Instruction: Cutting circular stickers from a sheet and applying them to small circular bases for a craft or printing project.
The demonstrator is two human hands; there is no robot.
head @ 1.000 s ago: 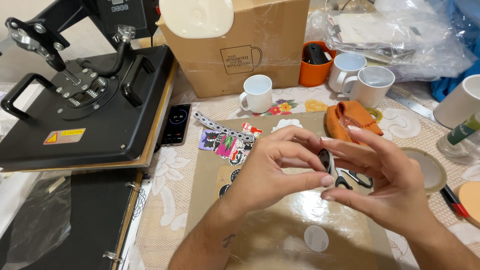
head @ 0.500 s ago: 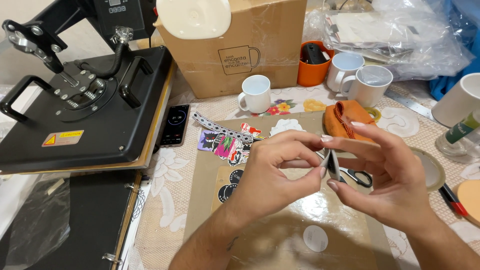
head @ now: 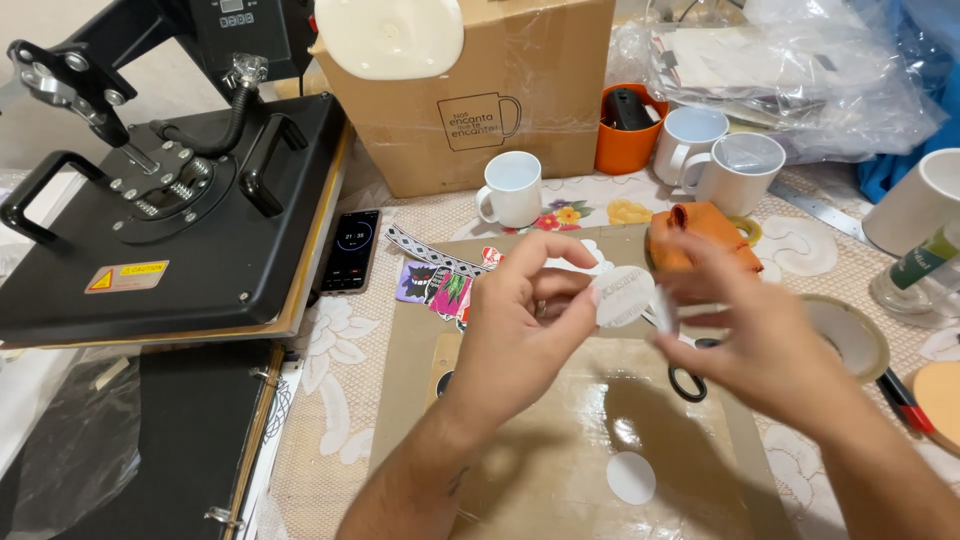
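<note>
A round white sticker (head: 622,296) is being pinched at its left edge between thumb and fingertips of the left hand (head: 520,325), held above the brown cardboard sheet (head: 560,440) at centre. The right hand (head: 765,335) is being held just right of the sticker, fingers loosely curled; it is blurred, so whether a small pale strip is being gripped by it cannot be told. The two hands are being kept close, not touching. One second white disc (head: 631,478) is lying flat on the sheet below. Black-handled scissors (head: 690,375) are partly being hidden under the right hand. Four white mugs are being counted: one (head: 512,188) before the cardboard box (head: 470,90), two (head: 715,160) side by side at back, one (head: 920,205) at the right edge. One orange cup (head: 626,135) is standing beside them. One black heat press (head: 170,220) is sitting at left, one phone (head: 352,250) beside it. One tape roll (head: 850,335) is lying at right.
</note>
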